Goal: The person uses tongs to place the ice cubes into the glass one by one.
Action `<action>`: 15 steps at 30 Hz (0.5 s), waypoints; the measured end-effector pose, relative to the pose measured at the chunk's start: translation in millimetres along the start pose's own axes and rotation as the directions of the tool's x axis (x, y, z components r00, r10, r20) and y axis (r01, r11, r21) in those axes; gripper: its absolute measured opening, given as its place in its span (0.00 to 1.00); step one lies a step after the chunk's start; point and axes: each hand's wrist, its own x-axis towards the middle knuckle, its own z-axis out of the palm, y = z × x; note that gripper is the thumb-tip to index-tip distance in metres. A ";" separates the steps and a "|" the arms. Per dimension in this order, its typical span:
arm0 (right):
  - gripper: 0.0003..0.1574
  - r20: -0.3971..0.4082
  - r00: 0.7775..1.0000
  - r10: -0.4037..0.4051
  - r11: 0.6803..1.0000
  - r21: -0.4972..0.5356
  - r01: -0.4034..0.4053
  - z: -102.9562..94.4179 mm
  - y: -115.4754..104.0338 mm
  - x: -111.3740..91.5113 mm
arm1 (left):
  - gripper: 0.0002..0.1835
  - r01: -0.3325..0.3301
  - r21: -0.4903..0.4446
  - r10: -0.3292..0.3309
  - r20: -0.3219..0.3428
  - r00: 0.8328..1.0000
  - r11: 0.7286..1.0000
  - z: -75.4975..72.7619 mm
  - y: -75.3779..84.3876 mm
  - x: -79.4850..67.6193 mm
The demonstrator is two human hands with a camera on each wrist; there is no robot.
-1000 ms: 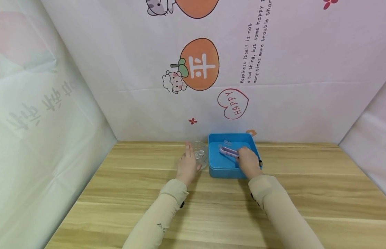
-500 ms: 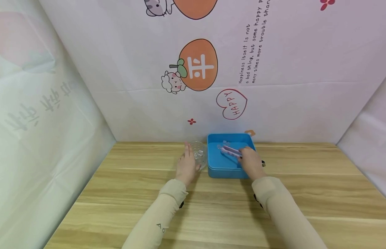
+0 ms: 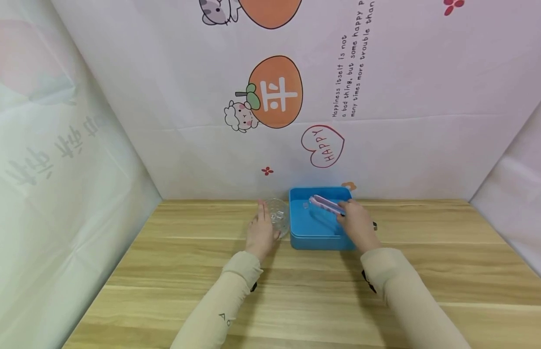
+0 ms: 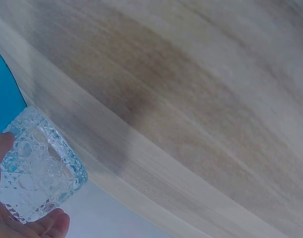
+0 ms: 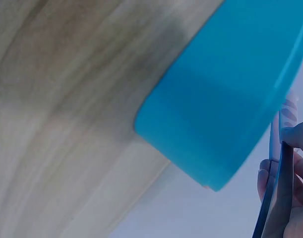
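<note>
My left hand (image 3: 260, 233) holds a clear cut-glass cup (image 3: 284, 228), thumb on the near side and fingers along its left side. The left wrist view shows the patterned wall of that glass cup (image 4: 42, 168) between thumb and fingers. Several small clear cubes (image 3: 279, 216) lie inside it. In my right hand (image 3: 357, 224) is a pair of pink-purple tongs (image 3: 326, 204), its tips raised over the back of the blue box (image 3: 321, 243). Something clear seems to be at the tips, too small to tell. One clear cube (image 3: 306, 205) lies on the box floor, left of the tongs.
The box stands directly right of the cup, close to the printed back cloth (image 3: 384, 160). Wooden tabletop (image 3: 305, 300) stretches in front and to both sides. White cloth (image 3: 70, 194) hangs at the left.
The tongs have lifted and shifted toward the back of the box, and my right hand has moved slightly right. Clear cubes seen near the back wall no longer show there. The left hand stays put.
</note>
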 end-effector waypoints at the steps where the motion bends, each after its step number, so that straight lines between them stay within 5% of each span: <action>1: 0.22 -0.007 1.000 -0.007 1.000 0.001 0.007 -1.4 -0.6 -0.1 | 0.52 0.002 -0.005 -0.002 0.003 1.000 1.000 -0.1 0.0 0.0; 15: 0.20 -0.120 0.987 -0.104 0.995 -0.005 0.104 -12.9 -5.1 -3.0 | 0.52 -0.001 0.001 0.001 0.010 1.000 1.000 -1.2 0.8 0.1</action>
